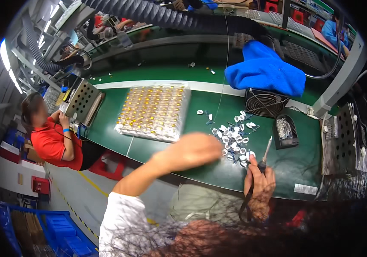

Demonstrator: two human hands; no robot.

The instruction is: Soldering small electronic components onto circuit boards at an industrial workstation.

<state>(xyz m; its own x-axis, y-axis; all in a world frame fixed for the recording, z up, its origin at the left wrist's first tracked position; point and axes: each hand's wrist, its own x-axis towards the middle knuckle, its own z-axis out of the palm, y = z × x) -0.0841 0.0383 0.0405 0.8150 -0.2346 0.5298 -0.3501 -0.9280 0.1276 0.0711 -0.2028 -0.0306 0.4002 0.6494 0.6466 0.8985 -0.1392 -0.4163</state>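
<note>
My right hand point(260, 184) grips a soldering iron point(266, 155) with a dark handle, its metal tip pointing up and away from me. A white piece point(250, 155) shows right at the fingertips of that hand; whether it is held or lies behind them is unclear. My left hand point(192, 150) hovers over the near part of the bench, smeared by motion, so its fingers cannot be read. Just beyond both hands lies a loose heap of small white cup-shaped parts with dark wires point(235, 138). Left of the heap, a clear tray point(184, 115) bears rows of yellow-topped pieces.
A small fan point(264, 103) under a blue cloth point(265, 70) stands at the back. Near it sits a black container point(292, 142) with metallic bits. A perforated metal box point(344, 137) borders the right side. A co-worker in red point(57, 143) sits at left. Solder wire hangs over the bench.
</note>
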